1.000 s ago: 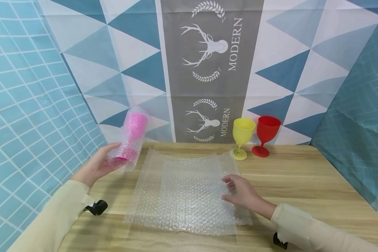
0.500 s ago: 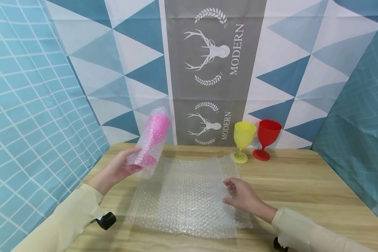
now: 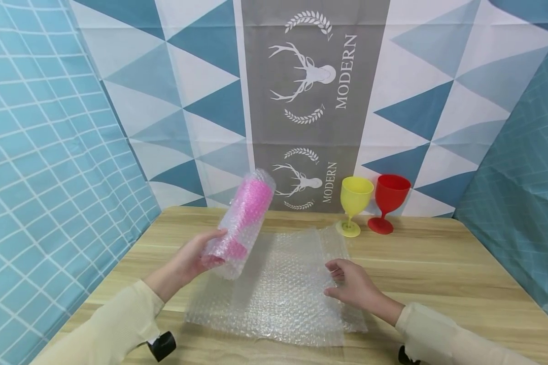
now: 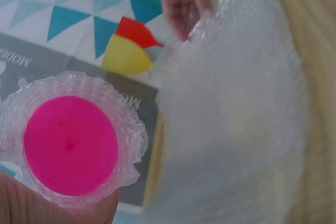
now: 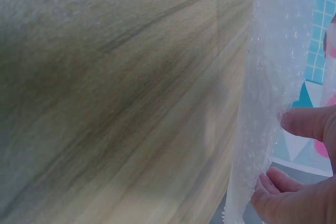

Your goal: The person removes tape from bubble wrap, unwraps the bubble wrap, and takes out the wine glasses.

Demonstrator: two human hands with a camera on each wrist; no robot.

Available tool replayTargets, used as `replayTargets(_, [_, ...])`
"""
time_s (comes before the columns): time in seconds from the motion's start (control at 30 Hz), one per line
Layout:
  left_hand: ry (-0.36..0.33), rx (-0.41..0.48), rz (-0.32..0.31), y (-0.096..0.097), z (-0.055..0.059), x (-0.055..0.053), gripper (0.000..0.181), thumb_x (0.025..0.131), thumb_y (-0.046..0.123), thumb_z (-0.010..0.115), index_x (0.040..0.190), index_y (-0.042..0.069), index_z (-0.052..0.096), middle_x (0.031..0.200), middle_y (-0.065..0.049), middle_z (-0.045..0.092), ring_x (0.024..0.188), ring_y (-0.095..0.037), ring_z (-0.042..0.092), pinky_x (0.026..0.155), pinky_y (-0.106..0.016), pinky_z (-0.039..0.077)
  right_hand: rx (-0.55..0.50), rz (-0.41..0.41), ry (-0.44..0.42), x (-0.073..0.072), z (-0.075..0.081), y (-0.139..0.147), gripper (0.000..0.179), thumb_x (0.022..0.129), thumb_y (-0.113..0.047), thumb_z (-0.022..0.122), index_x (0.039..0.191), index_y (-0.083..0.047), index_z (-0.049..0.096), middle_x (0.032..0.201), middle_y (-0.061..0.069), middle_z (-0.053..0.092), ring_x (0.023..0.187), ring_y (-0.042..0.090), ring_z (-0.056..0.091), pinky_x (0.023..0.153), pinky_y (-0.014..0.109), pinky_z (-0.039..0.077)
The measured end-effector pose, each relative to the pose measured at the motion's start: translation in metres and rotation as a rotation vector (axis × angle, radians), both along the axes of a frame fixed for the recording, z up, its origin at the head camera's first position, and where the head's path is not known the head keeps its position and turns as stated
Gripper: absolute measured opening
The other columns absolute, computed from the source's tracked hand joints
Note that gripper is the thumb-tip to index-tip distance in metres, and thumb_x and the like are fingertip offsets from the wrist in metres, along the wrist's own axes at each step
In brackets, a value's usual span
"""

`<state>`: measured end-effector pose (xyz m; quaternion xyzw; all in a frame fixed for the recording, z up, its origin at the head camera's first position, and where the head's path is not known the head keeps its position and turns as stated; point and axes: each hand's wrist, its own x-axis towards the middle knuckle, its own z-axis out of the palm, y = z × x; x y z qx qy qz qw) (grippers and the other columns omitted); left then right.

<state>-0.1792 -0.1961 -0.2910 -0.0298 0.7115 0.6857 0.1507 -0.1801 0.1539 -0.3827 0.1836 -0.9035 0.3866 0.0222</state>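
My left hand grips a pink goblet rolled in clear bubble wrap, tilted with its top leaning to the right. It is held over the left part of a bubble wrap sheet spread flat on the table. In the left wrist view the goblet's round pink base faces the camera, ringed by crumpled wrap edges. My right hand rests at the sheet's right side, thumb and fingers apart and loosely bent. Its fingertips are right at the wrap in the right wrist view, with nothing pinched between them.
A yellow goblet and a red goblet stand upright side by side at the back right of the wooden table. Behind them hangs a patterned cloth, with a blue checked cloth on the left.
My left hand has carried the wrapped pink goblet rightward from the table's left side to over the sheet, tilting it more. My right hand has stayed almost still.
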Motion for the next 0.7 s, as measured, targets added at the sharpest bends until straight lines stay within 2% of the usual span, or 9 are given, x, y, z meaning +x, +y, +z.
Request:
replayTargets(0.1, [-0.013,-0.012,0.059,0.009,-0.008,0.009,0.062,0.095,0.035,0.050,0.142,0.000,0.031,0.129,-0.006,0.045,0.097,-0.007,0.054,0.085,-0.022,0.051,0.008,-0.014,-0.013,0.001,0.001,-0.001,0.053,0.068,-0.006,0.083,0.114,0.007,0.060,0.108,0.018,0.067,0.097,0.029,0.066,0.084,0.040,0.057])
replayTargets(0.23, [-0.017,-0.042,0.129,0.019,-0.020,0.024,0.065,0.093,0.035,0.053,0.144,-0.001,0.033,0.151,-0.019,0.027,0.115,-0.021,0.051,0.091,-0.027,0.050,0.019,-0.023,-0.022,0.002,0.002,-0.002,0.053,0.068,-0.006,0.083,0.114,0.007,0.060,0.108,0.018,0.067,0.097,0.028,0.067,0.084,0.039,0.057])
replayTargets(0.33, [-0.014,-0.049,0.144,0.025,-0.027,0.034,0.069,0.092,0.038,0.054,0.145,-0.001,0.033,0.158,-0.022,0.017,0.136,-0.035,0.036,0.102,-0.035,0.048,0.034,-0.023,-0.013,0.002,0.003,-0.002,0.052,0.068,-0.007,0.083,0.114,0.006,0.061,0.108,0.017,0.067,0.097,0.028,0.067,0.084,0.039,0.057])
replayTargets(0.43, [-0.010,-0.035,0.152,0.029,-0.033,0.041,0.070,0.092,0.039,0.055,0.146,-0.001,0.032,0.158,-0.022,0.015,0.144,-0.040,0.023,0.102,-0.037,0.048,0.048,-0.023,-0.008,0.001,0.004,-0.002,0.052,0.069,-0.007,0.083,0.114,0.006,0.061,0.108,0.017,0.067,0.097,0.027,0.067,0.084,0.039,0.057])
replayTargets(0.57, [-0.039,-0.010,0.167,0.033,-0.041,0.045,0.071,0.091,0.039,0.056,0.144,-0.002,0.034,0.156,-0.025,0.018,0.131,-0.034,0.041,0.095,-0.031,0.053,0.053,-0.013,-0.010,0.000,0.004,-0.001,0.052,0.069,-0.007,0.082,0.114,0.006,0.060,0.108,0.017,0.067,0.097,0.028,0.066,0.084,0.038,0.057])
replayTargets(0.7, [-0.084,-0.034,0.156,0.036,-0.051,0.048,0.075,0.090,0.042,0.057,0.143,-0.005,0.033,0.154,-0.029,0.020,0.125,-0.036,0.045,0.107,-0.045,0.044,0.058,-0.014,-0.015,0.000,0.003,-0.002,0.051,0.070,-0.008,0.082,0.114,0.006,0.060,0.109,0.017,0.067,0.098,0.027,0.066,0.084,0.038,0.057])
